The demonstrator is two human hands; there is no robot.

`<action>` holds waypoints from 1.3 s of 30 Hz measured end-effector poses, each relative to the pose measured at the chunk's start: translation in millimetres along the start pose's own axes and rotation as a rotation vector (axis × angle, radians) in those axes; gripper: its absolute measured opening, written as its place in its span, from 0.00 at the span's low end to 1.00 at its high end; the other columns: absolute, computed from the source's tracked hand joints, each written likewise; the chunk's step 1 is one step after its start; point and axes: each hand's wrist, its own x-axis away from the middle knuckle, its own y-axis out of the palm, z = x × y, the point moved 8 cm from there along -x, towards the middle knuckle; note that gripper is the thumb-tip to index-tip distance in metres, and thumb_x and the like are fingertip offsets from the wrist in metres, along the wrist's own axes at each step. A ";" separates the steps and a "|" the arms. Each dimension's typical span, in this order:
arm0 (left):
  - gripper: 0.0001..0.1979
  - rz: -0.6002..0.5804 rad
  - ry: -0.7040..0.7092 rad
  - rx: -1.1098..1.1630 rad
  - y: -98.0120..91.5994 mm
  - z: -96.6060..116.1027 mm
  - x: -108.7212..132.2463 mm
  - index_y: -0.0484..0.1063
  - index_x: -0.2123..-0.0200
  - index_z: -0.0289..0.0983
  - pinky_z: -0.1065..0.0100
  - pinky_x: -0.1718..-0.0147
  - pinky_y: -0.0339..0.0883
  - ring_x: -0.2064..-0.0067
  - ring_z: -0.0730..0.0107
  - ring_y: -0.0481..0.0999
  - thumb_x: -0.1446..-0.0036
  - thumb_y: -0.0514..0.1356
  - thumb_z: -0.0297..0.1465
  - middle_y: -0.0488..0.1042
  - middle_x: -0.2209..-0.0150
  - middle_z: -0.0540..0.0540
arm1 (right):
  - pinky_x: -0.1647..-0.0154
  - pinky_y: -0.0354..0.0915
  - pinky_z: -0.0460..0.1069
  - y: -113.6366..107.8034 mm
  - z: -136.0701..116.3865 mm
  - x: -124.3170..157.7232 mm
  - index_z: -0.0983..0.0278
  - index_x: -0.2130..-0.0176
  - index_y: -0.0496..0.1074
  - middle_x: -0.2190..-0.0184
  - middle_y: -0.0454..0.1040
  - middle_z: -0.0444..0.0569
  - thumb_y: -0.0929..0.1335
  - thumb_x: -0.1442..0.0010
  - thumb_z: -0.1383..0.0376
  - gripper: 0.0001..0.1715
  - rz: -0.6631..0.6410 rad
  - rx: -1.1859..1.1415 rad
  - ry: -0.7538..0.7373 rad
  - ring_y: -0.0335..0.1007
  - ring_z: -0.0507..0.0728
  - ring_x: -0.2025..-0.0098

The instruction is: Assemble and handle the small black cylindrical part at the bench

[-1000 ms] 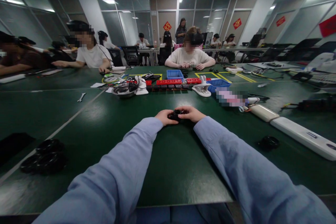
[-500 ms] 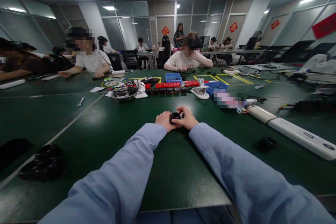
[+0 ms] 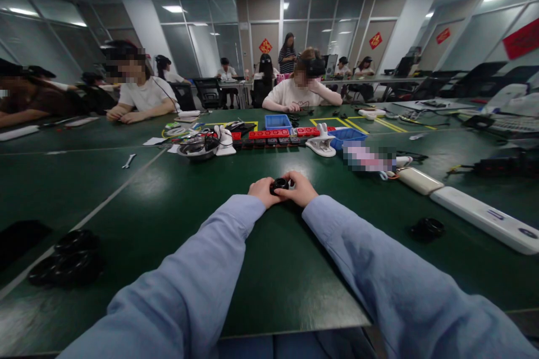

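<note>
Between my two hands, near the middle of the green table (image 3: pixel 278 269), is a small round black ring-shaped part (image 3: pixel 280 184) with a dark opening on top. My left hand (image 3: pixel 263 190) is closed around its left side. From the right, my right hand (image 3: pixel 300 188) grips it with thumb in front and fingers behind. The underside of the part is hidden by my fingers. Similar black ring-shaped parts (image 3: pixel 69 261) lie in a group at the left, and another black part (image 3: pixel 428 228) rests by my right forearm.
Farther back are a metal bowl of cables (image 3: pixel 197 148), white clamps (image 3: pixel 321 143), a red socket strip (image 3: pixel 269 134) and blue trays (image 3: pixel 277 122). A wrench (image 3: pixel 129 161) lies to the left. At right is a long white bar (image 3: pixel 484 219). Co-workers sit across the table.
My hands stay around the black part with only a slight shift of the fingers. Across the table at left, a co-worker's hands have come together.
</note>
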 end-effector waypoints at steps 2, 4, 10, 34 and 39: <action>0.25 -0.006 0.020 0.037 1.1 -1.8 -1.2 0.66 0.69 0.37 0.69 0.71 0.59 0.65 0.63 0.68 0.66 0.56 0.50 0.69 0.69 0.47 | 0.70 0.56 0.46 0.6 1.1 -1.9 0.67 0.68 0.67 0.73 0.65 0.46 0.69 0.62 0.59 0.20 -0.042 -0.035 -0.002 0.57 0.50 0.71; 0.24 -0.039 0.068 0.108 3.0 -2.3 -2.6 0.67 0.68 0.37 0.70 0.72 0.59 0.67 0.65 0.69 0.66 0.57 0.48 0.69 0.70 0.47 | 0.69 0.57 0.47 4.5 4.2 -4.0 0.68 0.64 0.67 0.71 0.66 0.47 0.69 0.61 0.60 0.22 -0.139 -0.127 0.010 0.57 0.50 0.72; 0.23 -0.280 0.222 0.349 14.2 0.7 -3.8 0.69 0.64 0.36 0.72 0.72 0.61 0.69 0.69 0.69 0.65 0.61 0.42 0.70 0.74 0.51 | 0.71 0.57 0.46 15.3 13.2 -2.1 0.68 0.57 0.65 0.69 0.68 0.47 0.69 0.62 0.64 0.30 -0.468 -0.373 0.111 0.57 0.47 0.75; 0.27 0.081 -0.084 -0.019 -3.8 8.9 5.5 0.64 0.63 0.39 0.63 0.63 0.60 0.59 0.59 0.67 0.65 0.57 0.49 0.68 0.63 0.45 | 0.72 0.56 0.46 -6.0 15.3 2.0 0.65 0.70 0.66 0.74 0.65 0.45 0.67 0.62 0.52 0.22 0.115 0.097 0.119 0.58 0.50 0.72; 0.21 0.058 -0.094 0.017 -0.8 6.4 2.3 0.66 0.66 0.38 0.63 0.65 0.60 0.61 0.58 0.67 0.61 0.56 0.47 0.70 0.65 0.44 | 0.70 0.56 0.47 -6.8 13.6 1.0 0.65 0.69 0.67 0.73 0.65 0.46 0.67 0.62 0.52 0.22 0.118 0.110 0.083 0.58 0.52 0.70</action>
